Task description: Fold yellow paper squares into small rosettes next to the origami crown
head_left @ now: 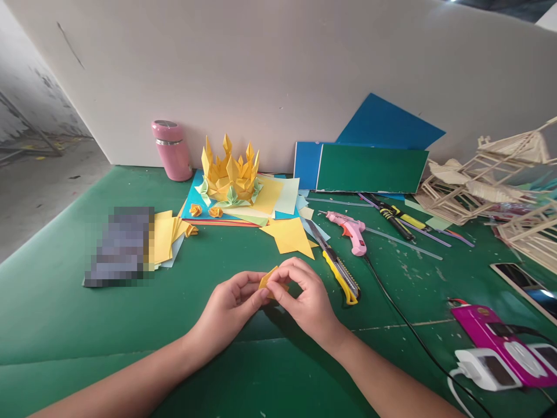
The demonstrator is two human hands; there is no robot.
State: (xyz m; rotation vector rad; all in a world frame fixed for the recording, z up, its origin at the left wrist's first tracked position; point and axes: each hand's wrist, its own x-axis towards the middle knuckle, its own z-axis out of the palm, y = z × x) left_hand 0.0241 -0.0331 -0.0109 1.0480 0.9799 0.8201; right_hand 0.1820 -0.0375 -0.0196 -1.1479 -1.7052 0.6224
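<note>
Both my hands meet over the green mat near its middle front, pinching a small folded piece of orange-yellow paper (268, 280). My left hand (230, 305) grips it from the left with thumb and fingers closed. My right hand (304, 299) grips it from the right, fingers curled over the top. Most of the paper is hidden between the fingers. Beyond the hands lie a loose yellow sheet (289, 235) and a yellow origami crown (228, 174) on a stack of coloured paper.
A yellow utility knife (342, 273) and a pink glue gun (350, 229) lie right of the hands, its black cord running forward. A pink flask (171, 150), stick models (491, 186), a magenta power strip (500, 342) and folded yellow papers (167, 238) surround them.
</note>
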